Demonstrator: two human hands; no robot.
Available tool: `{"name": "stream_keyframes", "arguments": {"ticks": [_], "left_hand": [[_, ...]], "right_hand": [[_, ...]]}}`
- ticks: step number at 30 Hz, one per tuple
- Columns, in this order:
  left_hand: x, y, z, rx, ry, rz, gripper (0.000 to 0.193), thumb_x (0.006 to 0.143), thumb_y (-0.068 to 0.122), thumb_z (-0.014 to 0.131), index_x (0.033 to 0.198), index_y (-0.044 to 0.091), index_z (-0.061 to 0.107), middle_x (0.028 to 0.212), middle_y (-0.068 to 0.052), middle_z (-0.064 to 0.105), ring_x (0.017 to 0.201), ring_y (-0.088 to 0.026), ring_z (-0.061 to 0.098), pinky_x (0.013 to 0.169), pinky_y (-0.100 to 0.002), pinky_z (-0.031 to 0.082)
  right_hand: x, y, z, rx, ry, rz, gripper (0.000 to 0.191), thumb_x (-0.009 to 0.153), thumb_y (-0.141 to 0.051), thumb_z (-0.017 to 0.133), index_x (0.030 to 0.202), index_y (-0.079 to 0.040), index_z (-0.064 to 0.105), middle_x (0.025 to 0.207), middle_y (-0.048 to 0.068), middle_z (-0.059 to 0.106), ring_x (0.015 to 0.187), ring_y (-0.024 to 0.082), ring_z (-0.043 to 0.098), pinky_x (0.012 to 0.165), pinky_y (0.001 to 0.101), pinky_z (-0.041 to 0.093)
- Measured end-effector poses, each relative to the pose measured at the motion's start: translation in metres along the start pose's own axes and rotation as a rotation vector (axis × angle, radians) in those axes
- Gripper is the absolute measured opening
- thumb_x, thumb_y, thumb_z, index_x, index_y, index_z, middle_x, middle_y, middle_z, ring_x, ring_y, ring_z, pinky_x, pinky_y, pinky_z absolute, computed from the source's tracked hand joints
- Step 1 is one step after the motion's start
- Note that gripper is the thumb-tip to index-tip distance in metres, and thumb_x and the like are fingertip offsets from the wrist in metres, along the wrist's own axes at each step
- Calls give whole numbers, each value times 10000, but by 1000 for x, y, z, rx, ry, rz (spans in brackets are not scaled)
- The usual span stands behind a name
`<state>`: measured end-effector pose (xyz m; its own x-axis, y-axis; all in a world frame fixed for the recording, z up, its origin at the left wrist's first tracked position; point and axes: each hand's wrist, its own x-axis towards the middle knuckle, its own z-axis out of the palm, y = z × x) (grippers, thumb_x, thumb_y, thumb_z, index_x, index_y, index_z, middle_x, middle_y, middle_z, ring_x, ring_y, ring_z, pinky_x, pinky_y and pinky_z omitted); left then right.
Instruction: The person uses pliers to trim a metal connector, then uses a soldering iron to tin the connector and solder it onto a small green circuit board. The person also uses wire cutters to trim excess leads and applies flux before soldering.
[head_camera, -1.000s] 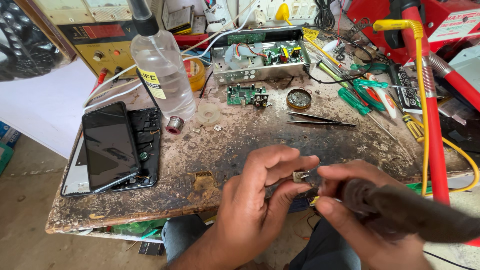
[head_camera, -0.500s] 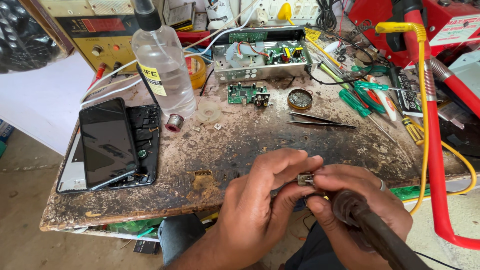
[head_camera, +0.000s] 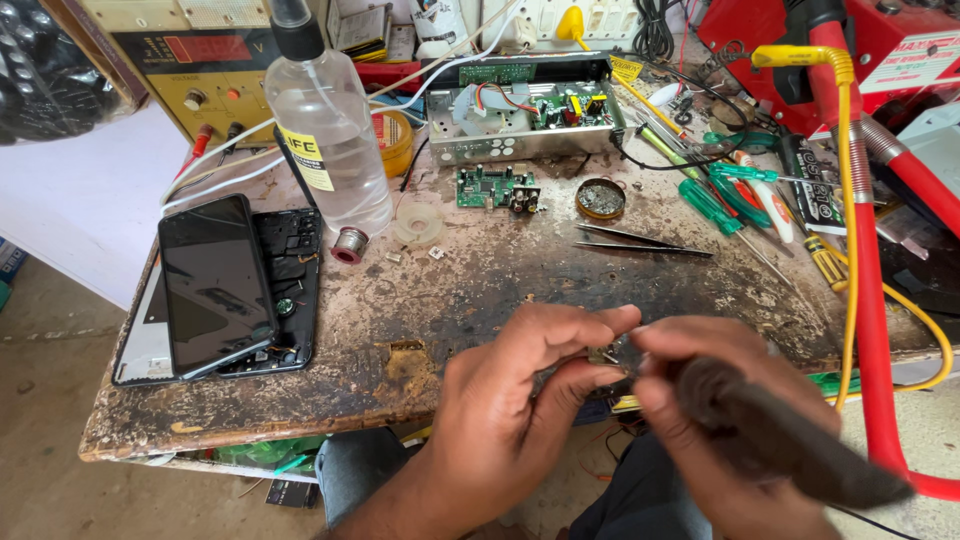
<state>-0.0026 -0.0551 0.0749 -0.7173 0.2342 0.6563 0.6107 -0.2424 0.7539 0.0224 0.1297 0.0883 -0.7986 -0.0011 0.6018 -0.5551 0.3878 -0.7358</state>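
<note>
My left hand (head_camera: 510, 400) pinches a small metal part (head_camera: 603, 355) between thumb and fingers, just over the front edge of the worn workbench (head_camera: 450, 300). My right hand (head_camera: 700, 400) meets it from the right, fingertips touching the same part, and grips a dark brown tool handle (head_camera: 780, 440) that runs down to the lower right. The part is mostly hidden by my fingers.
A dismantled phone with its screen (head_camera: 215, 290) lies at the left. A clear spray bottle (head_camera: 325, 130), a solder spool (head_camera: 349, 243), a small green circuit board (head_camera: 495, 187), a metal chassis (head_camera: 530, 120), tweezers (head_camera: 640, 240), screwdrivers (head_camera: 725, 205) and red and yellow hoses (head_camera: 860, 250) crowd the bench.
Both hands stay together at the bench's front edge on the small part. The dark tool handle has swung a little, and the view has shifted slightly.
</note>
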Motion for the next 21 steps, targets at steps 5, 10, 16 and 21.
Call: {"name": "stream_keyframes", "arguments": {"ticks": [5, 10, 16, 21], "left_hand": [[-2, 1, -7, -196, 16, -61, 238, 1071, -129, 556, 1291, -39, 560, 1386, -198, 680, 1314, -234, 680, 1071, -327, 604], [0, -2, -10, -311, 110, -84, 240, 1042, -137, 597, 1260, -48, 641, 1316, -176, 690, 1234, -206, 692, 1045, -335, 616], [2, -7, -10, -234, 143, -124, 289, 998, -144, 653, 1266, -40, 677, 1258, -169, 721, 1134, -191, 711, 994, -321, 621], [4, -10, -11, -225, 140, -58, 278, 989, -159, 644, 1231, -35, 698, 1296, -150, 702, 1172, -194, 709, 989, -334, 643]], "right_hand": [[21, 1, -18, -438, -36, -88, 389, 833, -61, 767, 1214, -55, 688, 1100, 81, 728, 944, 204, 674, 858, 347, 512], [32, 7, -38, -797, -208, -31, 708, 684, -39, 773, 1375, -162, 681, 1080, 75, 735, 942, 310, 681, 824, 436, 523], [44, 6, -40, -844, -139, -280, 719, 601, 6, 715, 1307, -103, 636, 1164, 139, 692, 1130, 374, 642, 969, 469, 490], [51, 3, -39, -994, -96, -326, 685, 565, 8, 743, 1238, -78, 656, 1162, 125, 690, 1107, 346, 639, 979, 454, 488]]}}
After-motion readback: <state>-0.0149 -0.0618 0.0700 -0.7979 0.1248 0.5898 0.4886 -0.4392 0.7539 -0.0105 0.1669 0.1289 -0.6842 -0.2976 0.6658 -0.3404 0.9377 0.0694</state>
